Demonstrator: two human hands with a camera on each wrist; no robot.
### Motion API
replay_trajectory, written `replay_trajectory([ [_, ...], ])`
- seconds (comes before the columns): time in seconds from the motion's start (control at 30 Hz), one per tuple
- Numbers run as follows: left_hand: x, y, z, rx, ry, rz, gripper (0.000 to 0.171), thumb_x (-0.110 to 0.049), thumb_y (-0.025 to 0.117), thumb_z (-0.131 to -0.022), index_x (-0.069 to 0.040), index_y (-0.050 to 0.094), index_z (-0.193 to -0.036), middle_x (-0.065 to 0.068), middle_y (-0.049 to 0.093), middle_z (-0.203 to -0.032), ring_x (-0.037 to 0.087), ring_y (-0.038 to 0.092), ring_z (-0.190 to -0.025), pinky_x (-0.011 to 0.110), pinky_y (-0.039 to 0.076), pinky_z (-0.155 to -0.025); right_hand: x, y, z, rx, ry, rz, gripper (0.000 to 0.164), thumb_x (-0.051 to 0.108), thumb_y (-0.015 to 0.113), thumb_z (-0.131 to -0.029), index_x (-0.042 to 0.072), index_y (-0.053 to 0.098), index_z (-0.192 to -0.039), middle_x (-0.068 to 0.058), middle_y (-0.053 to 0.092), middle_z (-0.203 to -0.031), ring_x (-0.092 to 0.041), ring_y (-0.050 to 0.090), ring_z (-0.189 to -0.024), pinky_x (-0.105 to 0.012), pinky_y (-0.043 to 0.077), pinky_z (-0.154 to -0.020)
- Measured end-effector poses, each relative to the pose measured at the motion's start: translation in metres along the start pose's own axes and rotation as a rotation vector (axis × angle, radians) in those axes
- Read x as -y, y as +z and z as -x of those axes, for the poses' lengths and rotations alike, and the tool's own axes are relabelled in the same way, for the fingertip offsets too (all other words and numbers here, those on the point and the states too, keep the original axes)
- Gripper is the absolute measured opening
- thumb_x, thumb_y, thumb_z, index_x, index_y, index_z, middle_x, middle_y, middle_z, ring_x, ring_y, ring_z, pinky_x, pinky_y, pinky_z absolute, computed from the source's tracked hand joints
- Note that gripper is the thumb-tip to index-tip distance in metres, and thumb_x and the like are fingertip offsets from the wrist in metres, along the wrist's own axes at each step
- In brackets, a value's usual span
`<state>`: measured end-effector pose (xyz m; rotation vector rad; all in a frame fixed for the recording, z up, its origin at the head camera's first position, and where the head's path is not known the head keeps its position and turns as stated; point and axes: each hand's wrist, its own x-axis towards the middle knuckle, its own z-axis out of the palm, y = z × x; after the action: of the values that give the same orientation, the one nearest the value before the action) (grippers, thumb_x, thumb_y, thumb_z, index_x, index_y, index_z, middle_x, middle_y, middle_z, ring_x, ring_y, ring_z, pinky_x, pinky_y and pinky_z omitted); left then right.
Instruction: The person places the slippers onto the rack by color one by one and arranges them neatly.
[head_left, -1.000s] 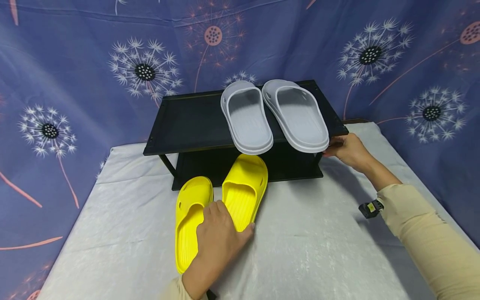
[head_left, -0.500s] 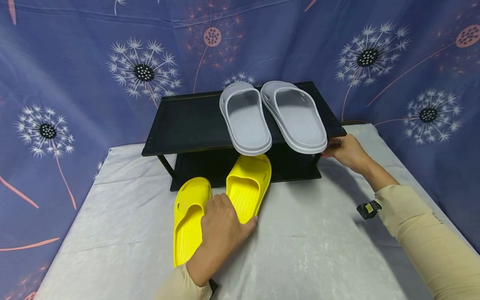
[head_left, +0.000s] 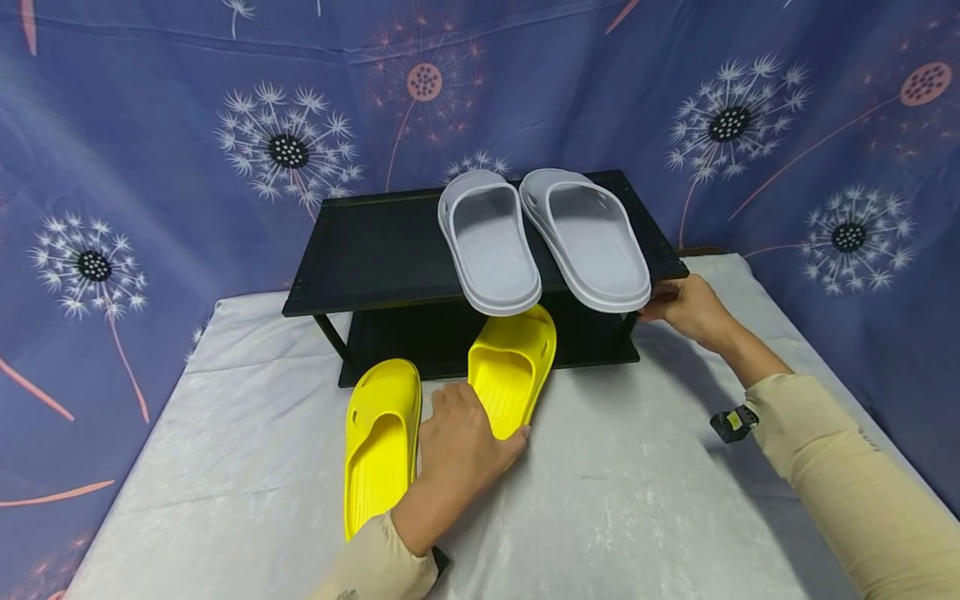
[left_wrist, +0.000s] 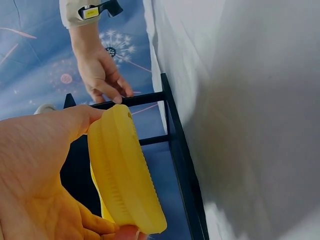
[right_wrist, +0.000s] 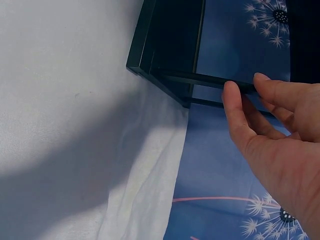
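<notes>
So the two hands are well apart here, and both are busy. The left hand (head_left: 461,442) is clamped on the back end of a yellow clog (head_left: 504,387), with the thumb along one side and the fingers on the other. From the left wrist you can see the heel squeezed between them. That clog points toe-first at the black shoe rack (head_left: 375,250), with its toe over the front part of the lower shelf (head_left: 405,333). I can't tell whether it's actually touching the shelf.

The right hand (head_left: 693,312) is at the right end of the rack, just under the top board, and the right wrist view shows thumb and fingers pinching a thin post (right_wrist: 210,80) there.

The other yellow clog (head_left: 375,462) sits loose on the pale cloth (head_left: 637,475), to the left of the gripped one, toe towards the rack and right by the lower shelf's front edge.

Up top there's a gray clog (head_left: 495,250) and a second gray clog (head_left: 600,246) side by side on the right half, toes to the back, heels poking past the front edge. Behind it all hangs a blue curtain (head_left: 165,108) with dandelions on it. Both sleeves (head_left: 847,467) are beige.
</notes>
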<state>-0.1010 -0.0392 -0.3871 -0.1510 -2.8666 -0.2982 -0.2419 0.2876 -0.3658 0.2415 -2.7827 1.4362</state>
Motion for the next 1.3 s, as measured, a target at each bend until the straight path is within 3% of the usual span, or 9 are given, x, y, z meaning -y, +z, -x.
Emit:
replay_trajectory([
  [0.2,-0.007,0.0,-0.007,0.039,-0.015,0.02,0.082,-0.066,0.072,-0.067,0.003,0.052,-0.106,0.013,0.049,-0.089,0.025,0.05,-0.085,0.033,0.051,-0.052,-0.001,0.0,0.0,0.006,0.007,0.002,0.037,-0.012,0.068,-0.08,-0.014,0.058,-0.116,-0.019,0.068,-0.097,-0.004,0.066,-0.073,-0.019,0.056,-0.067],
  [0.67,-0.016,0.011,-0.026,0.06,-0.031,0.025,0.078,-0.066,0.071,-0.067,0.002,0.052,-0.099,0.01,0.045,-0.083,0.024,0.046,-0.079,0.031,0.047,-0.049,0.002,0.0,0.0,0.009,0.009,-0.002,0.032,-0.012,0.068,-0.081,-0.015,0.06,-0.111,-0.022,0.068,-0.096,-0.002,0.065,-0.072,-0.016,0.054,-0.065],
  [0.93,-0.021,0.018,-0.037,0.103,-0.034,-0.022,0.086,-0.068,0.068,-0.069,0.004,0.053,-0.112,0.012,0.051,-0.092,0.025,0.048,-0.083,0.032,0.051,-0.055,0.001,0.0,0.0,0.007,0.012,0.004,0.034,-0.012,0.068,-0.08,-0.014,0.06,-0.112,-0.02,0.069,-0.095,-0.008,0.067,-0.074,-0.016,0.054,-0.065],
  [1.3,-0.028,0.028,-0.05,0.041,-0.036,-0.051,0.082,-0.068,0.07,-0.066,0.001,0.055,-0.108,0.011,0.052,-0.089,0.025,0.05,-0.08,0.035,0.052,-0.055,0.002,0.001,0.001,0.003,0.014,0.001,0.038,-0.013,0.068,-0.079,-0.013,0.058,-0.116,-0.023,0.067,-0.099,-0.005,0.066,-0.074,-0.024,0.057,-0.069],
])
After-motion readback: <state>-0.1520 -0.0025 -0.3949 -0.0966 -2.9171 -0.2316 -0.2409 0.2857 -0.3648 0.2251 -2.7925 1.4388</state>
